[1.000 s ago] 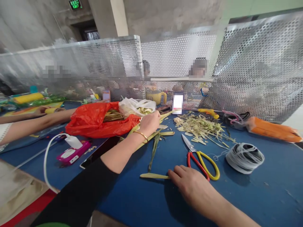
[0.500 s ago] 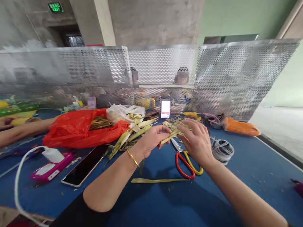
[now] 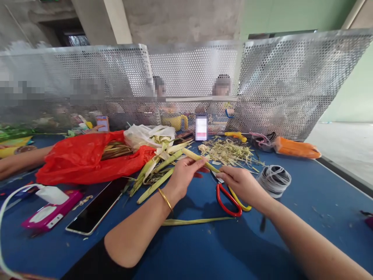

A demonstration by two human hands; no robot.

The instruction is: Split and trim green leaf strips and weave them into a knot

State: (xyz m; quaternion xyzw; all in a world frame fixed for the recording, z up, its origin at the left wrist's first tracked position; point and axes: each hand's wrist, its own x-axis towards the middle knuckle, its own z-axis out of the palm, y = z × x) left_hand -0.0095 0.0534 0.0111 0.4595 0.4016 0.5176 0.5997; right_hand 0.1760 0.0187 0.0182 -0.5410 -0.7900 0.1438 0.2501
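Note:
A long yellow-green leaf strip (image 3: 192, 154) stretches between my two hands over the table. My left hand (image 3: 184, 175) pinches it around the middle with thumb and fingers. At its right end, my right hand (image 3: 239, 182) closes on the strip, and the tip is hidden in the fingers. Scissors with one red and one yellow handle (image 3: 235, 213) lie just under my right hand, their blades partly covered. Nearer to me, a thin leaf strip (image 3: 198, 221) lies flat on the blue table. More leaves (image 3: 157, 184) are piled left of my left hand.
Leaf shreds (image 3: 230, 151) lie behind my hands, near an upright phone (image 3: 201, 128). On the right are grey cord (image 3: 274, 181) and an orange pack (image 3: 297, 147). Leftward lie a red bag (image 3: 78, 167), a dark phone (image 3: 96, 208) and another person's arm (image 3: 26, 161). A perforated metal screen (image 3: 192, 70) stands behind.
My right hand has gone from spread fingers to a closed grip on the strip's right end. More of the strip now shows beyond my left hand. The view has shifted slightly.

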